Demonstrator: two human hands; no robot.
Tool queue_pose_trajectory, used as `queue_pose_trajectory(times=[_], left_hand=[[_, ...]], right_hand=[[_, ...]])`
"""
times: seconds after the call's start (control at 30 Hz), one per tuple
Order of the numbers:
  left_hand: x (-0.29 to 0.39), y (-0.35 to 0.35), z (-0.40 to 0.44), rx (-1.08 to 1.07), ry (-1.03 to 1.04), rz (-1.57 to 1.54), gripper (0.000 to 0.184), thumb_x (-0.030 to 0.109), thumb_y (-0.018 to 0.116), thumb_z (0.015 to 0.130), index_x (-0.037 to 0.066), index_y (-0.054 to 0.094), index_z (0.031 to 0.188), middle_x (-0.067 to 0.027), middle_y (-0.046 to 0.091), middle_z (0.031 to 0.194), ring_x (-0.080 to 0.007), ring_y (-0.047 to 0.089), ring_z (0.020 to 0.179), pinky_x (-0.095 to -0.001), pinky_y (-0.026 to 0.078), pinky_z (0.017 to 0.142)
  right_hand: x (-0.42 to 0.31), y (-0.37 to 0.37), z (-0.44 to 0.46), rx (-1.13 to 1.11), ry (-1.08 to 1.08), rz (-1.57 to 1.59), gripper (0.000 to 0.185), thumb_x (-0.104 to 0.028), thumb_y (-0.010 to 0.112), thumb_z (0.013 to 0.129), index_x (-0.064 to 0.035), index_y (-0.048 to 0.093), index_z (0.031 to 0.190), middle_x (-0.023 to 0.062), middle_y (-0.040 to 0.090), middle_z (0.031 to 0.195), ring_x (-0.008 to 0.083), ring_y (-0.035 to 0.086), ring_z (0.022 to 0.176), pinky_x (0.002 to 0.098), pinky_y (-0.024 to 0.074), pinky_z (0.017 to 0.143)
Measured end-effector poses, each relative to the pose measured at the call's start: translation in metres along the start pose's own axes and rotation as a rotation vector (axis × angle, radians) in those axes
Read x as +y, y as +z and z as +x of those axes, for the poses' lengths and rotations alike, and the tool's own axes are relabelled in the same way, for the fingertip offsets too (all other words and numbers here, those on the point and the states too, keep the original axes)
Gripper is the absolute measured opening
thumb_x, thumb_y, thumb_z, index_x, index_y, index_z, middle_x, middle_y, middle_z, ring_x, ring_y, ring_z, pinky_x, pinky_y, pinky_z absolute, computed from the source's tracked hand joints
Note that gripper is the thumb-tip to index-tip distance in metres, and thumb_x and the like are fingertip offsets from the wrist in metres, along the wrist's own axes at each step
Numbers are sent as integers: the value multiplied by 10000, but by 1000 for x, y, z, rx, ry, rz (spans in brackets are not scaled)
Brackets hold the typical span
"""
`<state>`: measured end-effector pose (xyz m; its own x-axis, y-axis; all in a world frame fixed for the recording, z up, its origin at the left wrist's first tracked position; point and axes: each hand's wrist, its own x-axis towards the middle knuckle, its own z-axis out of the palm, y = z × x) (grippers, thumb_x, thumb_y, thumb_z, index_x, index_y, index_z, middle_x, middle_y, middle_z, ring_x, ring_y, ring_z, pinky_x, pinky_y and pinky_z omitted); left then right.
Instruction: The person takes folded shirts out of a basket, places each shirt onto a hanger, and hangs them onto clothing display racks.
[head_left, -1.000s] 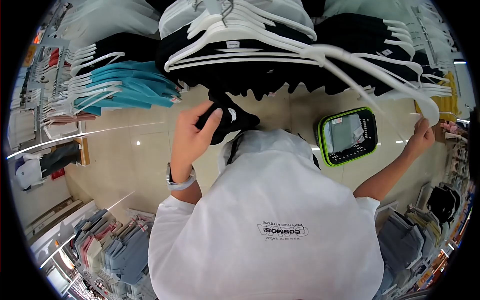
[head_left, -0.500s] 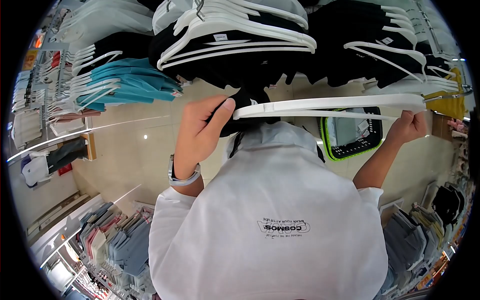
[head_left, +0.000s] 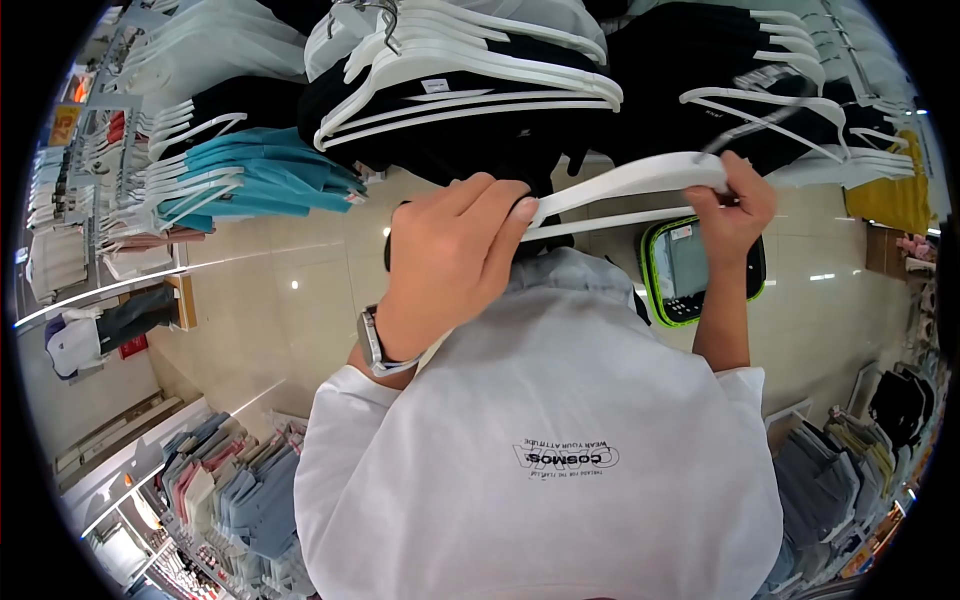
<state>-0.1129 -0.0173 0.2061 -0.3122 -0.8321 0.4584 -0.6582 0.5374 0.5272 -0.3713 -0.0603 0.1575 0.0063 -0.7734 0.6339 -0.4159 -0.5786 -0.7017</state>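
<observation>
My left hand, with a watch on its wrist, is closed on a bunched black garment in front of my chest. One end of a white hanger reaches into the garment beside my left fingertips. My right hand pinches the hanger near its middle, where the metal hook rises. The hanger's other end is hidden at my right hand. Part of the black garment is hidden behind my left hand.
Black shirts on white hangers hang just ahead. Teal shirts hang at the left, yellow clothing at the right. A black basket with a green rim stands on the floor behind my right hand. Folded clothes lie lower left.
The hanger has come from the right into the black garment at my left hand. My right hand has moved left along with it, and my left hand has shifted slightly right.
</observation>
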Motion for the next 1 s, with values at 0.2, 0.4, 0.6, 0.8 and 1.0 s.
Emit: queue_pose_trajectory(times=[0.2,0.4,0.6,0.8,1.0], left_hand=[[15,12,5,-59,-117,-117,75,91,576,807,16,582,812,-90,526,629,-238,497,487,-302,372,441],[8,15,3,-136,-107,-85,161,169,647,777,47,565,842,-70,530,637,-247,516,491,-320,385,425],[1,15,8,-8,-57,-90,167,177,647,775,51,575,857,-72,542,654,-252,525,493,-310,390,419],[1,12,8,-1,-65,-98,175,145,656,762,39,579,880,-72,539,670,-253,512,501,-309,388,432],[-8,-19,5,1,-188,-204,166,115,649,769,16,597,892,-100,589,744,-250,555,581,-279,424,528]], right_hand=[[-3,23,-17,-130,62,25,341,-168,813,536,-44,496,542,-6,425,497,76,359,443,222,238,408],[-21,28,-12,-43,37,-86,309,-157,797,547,-40,564,713,34,509,630,154,487,603,259,384,530],[-60,45,-33,-275,106,261,287,-61,696,671,-31,577,931,70,590,814,155,546,578,253,418,537],[-77,63,-35,-829,393,523,295,-106,694,693,-28,577,952,67,588,813,155,559,563,282,424,514],[-25,69,-66,-1264,252,180,372,-327,621,770,-4,582,951,152,592,867,292,583,626,396,444,592]])
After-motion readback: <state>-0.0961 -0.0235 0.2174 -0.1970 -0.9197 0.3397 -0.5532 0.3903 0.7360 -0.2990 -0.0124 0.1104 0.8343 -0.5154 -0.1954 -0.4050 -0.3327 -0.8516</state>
